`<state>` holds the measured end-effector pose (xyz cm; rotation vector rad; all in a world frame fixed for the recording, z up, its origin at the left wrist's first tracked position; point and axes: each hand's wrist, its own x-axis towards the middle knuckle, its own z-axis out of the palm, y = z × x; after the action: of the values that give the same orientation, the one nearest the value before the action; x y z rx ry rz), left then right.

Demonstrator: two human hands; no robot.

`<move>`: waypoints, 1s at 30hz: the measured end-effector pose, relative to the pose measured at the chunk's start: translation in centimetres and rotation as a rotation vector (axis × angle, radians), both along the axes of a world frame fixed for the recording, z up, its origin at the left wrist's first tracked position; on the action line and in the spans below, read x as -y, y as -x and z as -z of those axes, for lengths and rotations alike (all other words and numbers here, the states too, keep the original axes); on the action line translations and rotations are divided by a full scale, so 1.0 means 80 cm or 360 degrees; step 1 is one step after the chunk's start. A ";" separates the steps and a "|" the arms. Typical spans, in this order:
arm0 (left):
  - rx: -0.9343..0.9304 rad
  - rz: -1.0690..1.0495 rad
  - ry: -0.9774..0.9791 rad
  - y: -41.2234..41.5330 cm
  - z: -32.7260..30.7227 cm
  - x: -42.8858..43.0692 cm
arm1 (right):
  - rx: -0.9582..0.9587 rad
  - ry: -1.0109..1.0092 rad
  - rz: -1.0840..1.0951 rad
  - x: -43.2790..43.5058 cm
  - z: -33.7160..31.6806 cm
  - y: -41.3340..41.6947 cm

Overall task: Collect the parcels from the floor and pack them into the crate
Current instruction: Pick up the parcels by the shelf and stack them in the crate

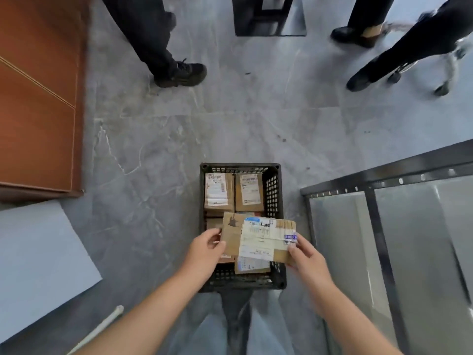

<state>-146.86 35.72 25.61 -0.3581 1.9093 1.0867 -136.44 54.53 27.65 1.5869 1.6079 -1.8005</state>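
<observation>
brown wooden cabinet (38, 98) at far left, standing on the grey marble floor (256, 119). below it a pale blue sheet (38, 265) lies flat, with a white tube (102, 326) just beside its near edge. upper left of centre, a bystander's dark trouser leg and black shoe (181, 73).

left hand (204, 248) has fingers curled round the left edge of the held parcel (256, 239), thumb on top. this is a flat brown cardboard parcel with a white shipping label, level, over the near half of the black crate (275, 190). the crate sits on the floor right in front of the wearer's jeans (256, 329). two labelled parcels lie side by side at the far end of the crate, the left one (218, 192) and the right one (249, 193). another labelled parcel (252, 266) shows under the held one; more cardboard below, partly hidden.

right hand (304, 254) pinches the right edge of the held parcel, so both hands are on it.

black stand base (268, 16) at top centre. right of the crate, a dark metal rack frame (384, 175) with shiny panels. top right, more dark legs and shoes (358, 37), blurred.
</observation>
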 end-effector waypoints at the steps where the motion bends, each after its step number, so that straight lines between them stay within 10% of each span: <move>1: -0.0033 0.0029 0.0001 0.010 0.021 -0.009 | 0.0010 -0.0017 0.0001 -0.007 0.024 0.007; 18: -0.0457 -0.0180 0.0210 0.107 0.284 -0.129 | 0.0130 -0.0858 -0.0346 -0.082 0.315 0.178; 30: -0.0501 0.0015 0.0401 0.139 0.320 -0.123 | 0.0234 -0.1212 -0.1015 -0.090 0.328 0.183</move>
<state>-158.00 45.56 0.04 -0.3318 2.3356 0.9391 -151.08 61.73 1.37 1.1515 2.5066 -0.7611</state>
